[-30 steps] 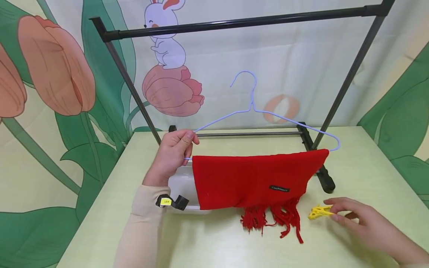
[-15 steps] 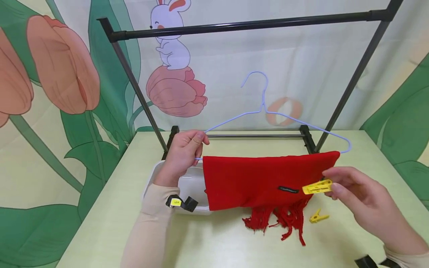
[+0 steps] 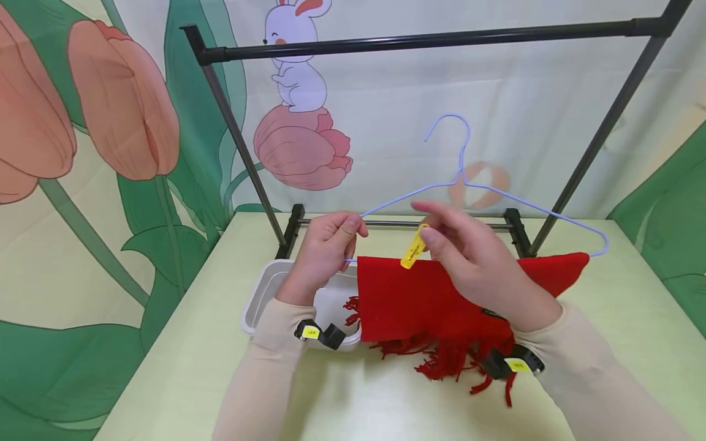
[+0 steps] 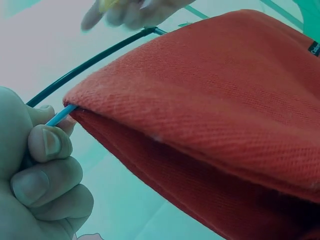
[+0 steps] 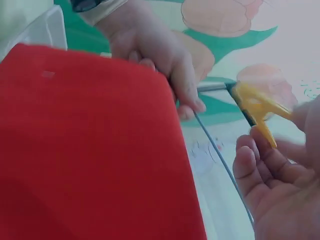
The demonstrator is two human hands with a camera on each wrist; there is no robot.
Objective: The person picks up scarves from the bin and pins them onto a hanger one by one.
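A red fringed scarf lies folded over the bottom bar of a lilac wire hanger. My left hand grips the hanger at its left end, just beside the scarf's edge; the left wrist view shows fingers curled round the wire. Between thumb and fingers my right hand pinches a yellow clothespin, held in front of the scarf's upper edge near the left end. In the right wrist view the clothespin is apart from the cloth. My right forearm and hand cover part of the scarf, including most of its label.
Behind the hanger stands a black garment rack with a high crossbar. A white plastic basin sits on the pale table behind the left hand. A printed curtain hangs at the back.
My right hand picked up one yellow clothespin from the table, raised it and carried it left across the scarf. Another clothespin seen on the table earlier is now out of sight. The left hand keeps its grip.
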